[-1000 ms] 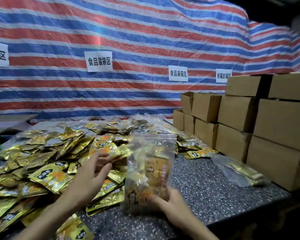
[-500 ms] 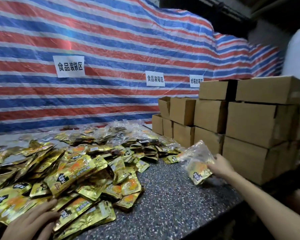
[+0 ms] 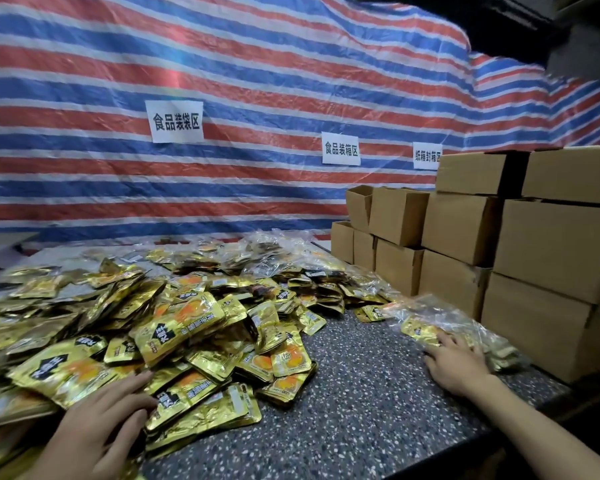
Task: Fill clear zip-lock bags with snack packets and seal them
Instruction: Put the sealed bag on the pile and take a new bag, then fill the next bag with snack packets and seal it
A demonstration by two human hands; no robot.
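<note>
Left grip (image 3: 97, 427), nearest us, lies wide and flat on the heap of gold snack packets (image 3: 174, 327), holding nothing. Out right across the speckled desk (image 3: 343, 410), the right grip (image 3: 459, 367), fingers straight, presses on a filled clear zip-lock bag (image 3: 440, 311) that lies on the desk just beside the stacked cardboard boxes (image 3: 548, 244). At the back, a striped tarp (image 3: 222, 64) with paper signs (image 3: 174, 121).

Left hand (image 3: 99, 422) flat on heap of gold foil snack packets (image 3: 174, 327); right hand (image 3: 456, 363) presses filled clear zip-lock bag (image 3: 440, 318) beside stacked brown cardboard boxes (image 3: 548, 258), right of heap.
</note>
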